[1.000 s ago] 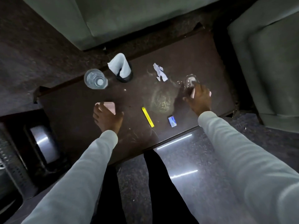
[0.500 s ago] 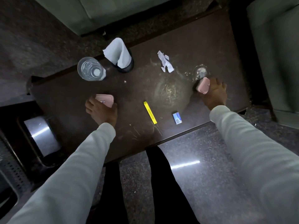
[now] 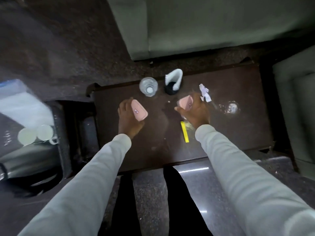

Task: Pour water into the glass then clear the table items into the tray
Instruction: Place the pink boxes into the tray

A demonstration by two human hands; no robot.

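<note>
Pink rounded plastic case (image 3: 139, 111) gripped in left hand (image 3: 129, 118), small label unreadable; second pink plastic case (image 3: 185, 103) gripped in right hand (image 3: 196, 113); clear water glass (image 3: 148, 86) upright at far edge of dark wooden table (image 3: 238, 133); fingers curled round both cases.

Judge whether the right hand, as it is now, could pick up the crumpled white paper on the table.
Probably not yet. The crumpled paper lies uncovered just beside the right hand, but its fingers already grip a pink case, which it would have to put down first.
</note>
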